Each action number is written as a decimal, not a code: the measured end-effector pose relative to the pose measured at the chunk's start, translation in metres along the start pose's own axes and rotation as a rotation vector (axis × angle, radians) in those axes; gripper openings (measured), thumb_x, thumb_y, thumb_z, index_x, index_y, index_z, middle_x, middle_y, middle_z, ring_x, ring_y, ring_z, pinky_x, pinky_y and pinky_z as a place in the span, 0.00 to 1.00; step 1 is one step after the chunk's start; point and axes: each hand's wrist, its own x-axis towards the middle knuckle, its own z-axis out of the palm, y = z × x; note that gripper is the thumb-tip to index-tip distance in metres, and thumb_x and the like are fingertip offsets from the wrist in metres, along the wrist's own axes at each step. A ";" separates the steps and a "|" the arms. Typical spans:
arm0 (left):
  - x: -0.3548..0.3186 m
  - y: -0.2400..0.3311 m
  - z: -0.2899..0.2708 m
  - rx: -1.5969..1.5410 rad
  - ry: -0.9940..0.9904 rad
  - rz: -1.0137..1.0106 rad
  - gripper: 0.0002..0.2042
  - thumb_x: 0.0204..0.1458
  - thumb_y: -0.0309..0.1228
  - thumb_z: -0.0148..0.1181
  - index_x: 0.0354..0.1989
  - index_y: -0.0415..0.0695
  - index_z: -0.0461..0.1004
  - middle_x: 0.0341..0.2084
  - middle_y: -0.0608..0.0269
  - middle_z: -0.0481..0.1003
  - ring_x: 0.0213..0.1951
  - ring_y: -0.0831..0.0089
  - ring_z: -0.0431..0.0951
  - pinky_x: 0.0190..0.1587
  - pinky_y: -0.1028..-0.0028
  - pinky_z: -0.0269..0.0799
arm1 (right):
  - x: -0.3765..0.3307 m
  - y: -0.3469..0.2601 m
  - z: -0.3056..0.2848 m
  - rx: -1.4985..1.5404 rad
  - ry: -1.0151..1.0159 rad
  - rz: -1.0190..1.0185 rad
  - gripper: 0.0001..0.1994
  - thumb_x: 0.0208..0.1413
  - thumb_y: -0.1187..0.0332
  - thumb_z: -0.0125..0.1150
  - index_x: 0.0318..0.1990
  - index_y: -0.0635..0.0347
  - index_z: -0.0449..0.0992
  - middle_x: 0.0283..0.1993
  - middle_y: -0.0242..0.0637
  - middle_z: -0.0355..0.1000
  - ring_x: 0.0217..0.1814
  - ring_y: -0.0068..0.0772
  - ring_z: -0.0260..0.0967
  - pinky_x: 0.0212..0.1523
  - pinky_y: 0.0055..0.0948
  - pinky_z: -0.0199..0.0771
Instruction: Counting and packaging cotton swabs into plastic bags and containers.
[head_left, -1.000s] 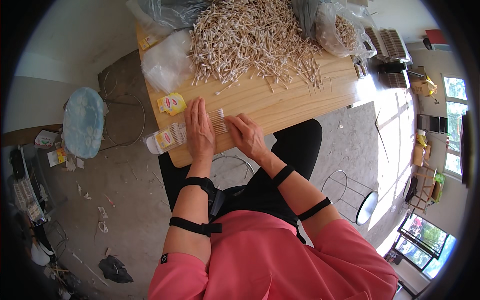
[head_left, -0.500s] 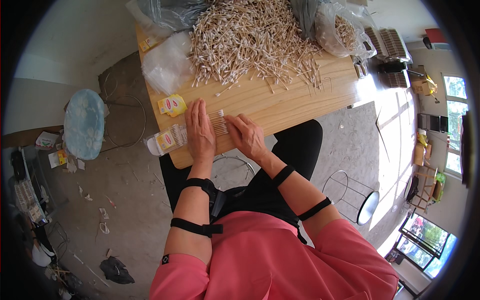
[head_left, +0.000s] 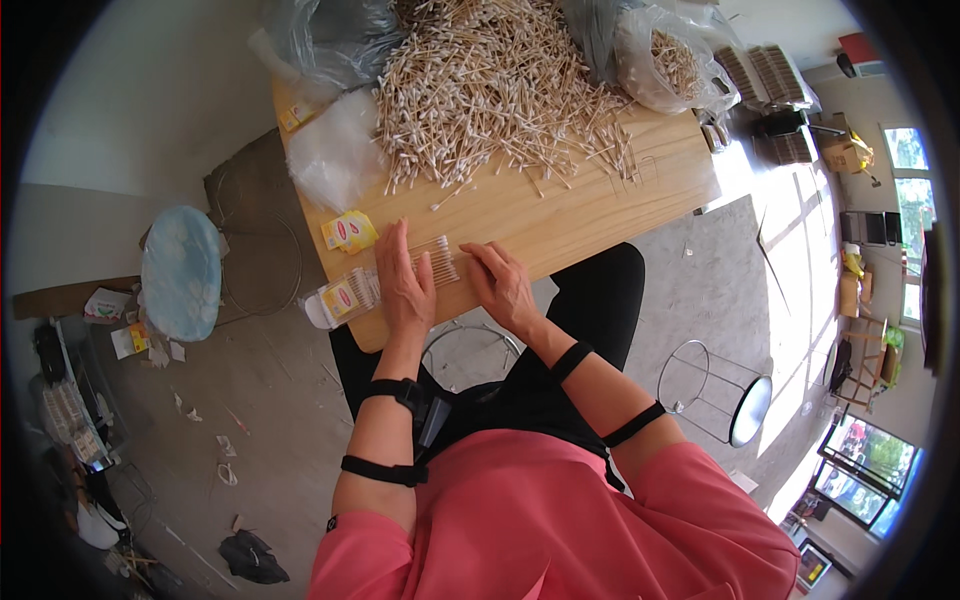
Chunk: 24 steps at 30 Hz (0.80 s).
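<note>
A row of cotton swabs (head_left: 441, 259) lies side by side near the table's front edge, between my two hands. My left hand (head_left: 406, 288) rests over the row's left part, fingers stretched out and thumb apart. Left of it lies a clear plastic bag (head_left: 318, 311) with more swabs and a yellow card (head_left: 343, 298) in it; my left hand hides where bag and row meet. Just right of the row, my right hand (head_left: 503, 290) is on the table with loosely bent fingers, apart from the swabs and holding nothing visible.
A big heap of loose cotton swabs (head_left: 490, 90) covers the back of the wooden table (head_left: 560, 215). Yellow cards (head_left: 349, 232) and thin clear bags (head_left: 333, 160) lie at the left. A filled plastic bag (head_left: 665, 70) stands back right. Stools (head_left: 180, 272) flank the table.
My right hand has drawn back to the right, off the end of the swab row. My left thumb has spread away from the fingers. The whole view has shifted slightly.
</note>
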 end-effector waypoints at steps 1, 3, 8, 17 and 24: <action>-0.002 -0.002 -0.003 -0.081 0.035 0.024 0.24 0.64 0.26 0.44 0.69 0.36 0.53 0.63 0.46 0.63 0.67 0.49 0.60 0.68 0.58 0.56 | -0.002 0.000 0.000 0.057 -0.002 0.035 0.11 0.57 0.77 0.57 0.47 0.63 0.76 0.41 0.46 0.73 0.39 0.51 0.73 0.39 0.39 0.73; -0.011 -0.010 -0.015 -0.181 0.039 0.005 0.24 0.65 0.27 0.42 0.69 0.36 0.52 0.63 0.45 0.63 0.66 0.49 0.60 0.68 0.59 0.56 | -0.003 -0.003 -0.001 0.048 0.062 0.019 0.11 0.58 0.78 0.55 0.48 0.64 0.75 0.44 0.47 0.72 0.44 0.51 0.72 0.44 0.38 0.73; -0.013 -0.005 -0.011 -0.360 0.132 -0.191 0.24 0.68 0.31 0.36 0.70 0.35 0.50 0.65 0.43 0.61 0.67 0.51 0.61 0.68 0.60 0.55 | 0.013 -0.008 0.024 0.202 0.205 0.070 0.13 0.61 0.81 0.49 0.53 0.64 0.72 0.58 0.48 0.69 0.59 0.49 0.68 0.58 0.35 0.69; -0.015 0.005 0.008 -0.433 0.234 -0.229 0.24 0.71 0.36 0.33 0.71 0.37 0.50 0.66 0.46 0.61 0.67 0.55 0.61 0.69 0.62 0.54 | 0.020 -0.008 0.065 0.409 0.258 0.056 0.15 0.65 0.82 0.42 0.55 0.64 0.70 0.67 0.45 0.64 0.69 0.44 0.62 0.67 0.33 0.60; -0.013 0.003 0.004 -0.448 0.137 -0.267 0.24 0.71 0.37 0.33 0.71 0.36 0.49 0.66 0.47 0.61 0.68 0.57 0.60 0.69 0.63 0.52 | 0.022 -0.009 0.077 0.473 0.168 0.049 0.15 0.65 0.82 0.42 0.55 0.64 0.70 0.67 0.47 0.63 0.70 0.46 0.60 0.68 0.34 0.59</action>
